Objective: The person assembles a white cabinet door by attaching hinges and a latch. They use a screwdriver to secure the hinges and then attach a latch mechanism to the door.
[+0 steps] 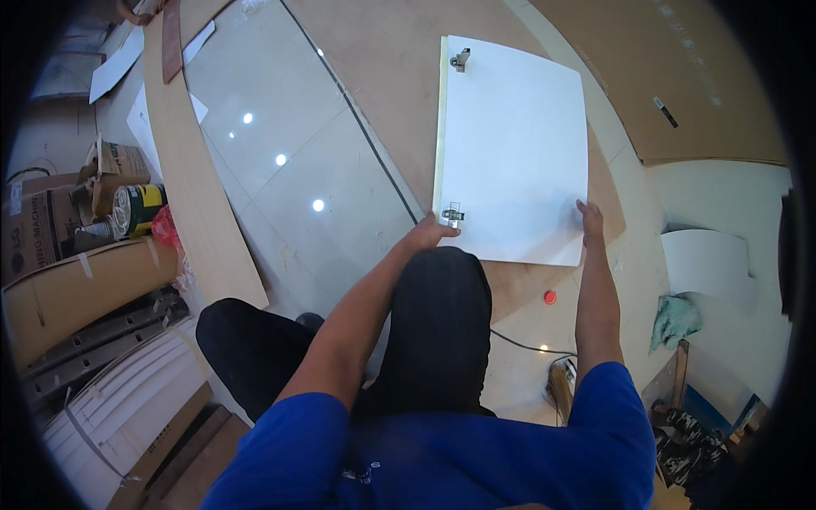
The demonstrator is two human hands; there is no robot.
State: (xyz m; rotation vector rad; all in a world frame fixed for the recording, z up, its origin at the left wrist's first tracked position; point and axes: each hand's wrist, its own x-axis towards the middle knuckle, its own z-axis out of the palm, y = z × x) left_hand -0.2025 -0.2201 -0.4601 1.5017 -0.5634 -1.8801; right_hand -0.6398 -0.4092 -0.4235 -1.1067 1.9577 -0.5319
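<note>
A white cabinet door (518,153) lies in front of me, above a brown board (374,51) on the floor. Two metal hinges are fixed along its left edge: a far hinge (460,59) and a near hinge (454,214). My left hand (432,230) grips the door's near left corner, its thumb on top just below the near hinge. At the right edge, close to the near corner, my right hand (591,223) holds the door with the thumb on its face. The fingers under the door are hidden. My knee (442,289) rises beside the near edge.
A long wooden plank (191,161) lies left, a paint tin (138,209) and cardboard boxes (42,217) beyond it. A red cap (550,297) and a green cloth (677,321) lie on the right. Flat cardboard (680,93) fills the far right. Another person's hand (136,12) shows far left.
</note>
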